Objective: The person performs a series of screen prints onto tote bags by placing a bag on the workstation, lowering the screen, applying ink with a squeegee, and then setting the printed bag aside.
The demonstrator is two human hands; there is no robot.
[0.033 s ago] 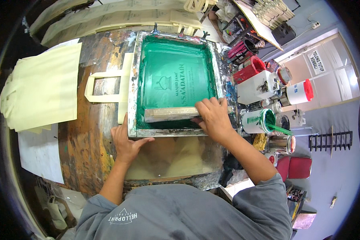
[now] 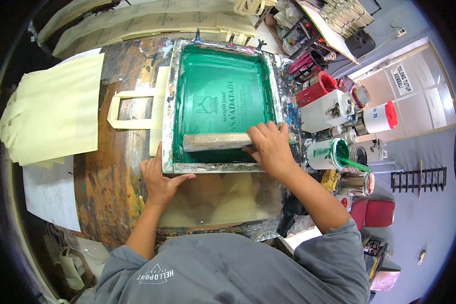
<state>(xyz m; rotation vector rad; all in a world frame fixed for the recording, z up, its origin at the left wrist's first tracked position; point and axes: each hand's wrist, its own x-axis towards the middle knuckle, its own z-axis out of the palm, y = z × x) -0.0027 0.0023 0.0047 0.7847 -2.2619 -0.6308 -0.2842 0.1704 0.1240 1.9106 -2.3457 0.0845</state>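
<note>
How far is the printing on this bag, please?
Done: green ink covers the metal-framed printing screen, lowered on a cream cloth bag. In hand: right hand has the wooden squeegee near the frame's near edge; left hand presses the frame corner. Left: lifting the screen; cream bags wait at left.

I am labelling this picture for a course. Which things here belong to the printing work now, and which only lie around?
In use:
- right hand on the wooden squeegee
- left hand on the screen frame
- cream bag handle under the frame

Lying about:
- stack of cream bags
- open green ink pot
- red-lidded jar
</note>
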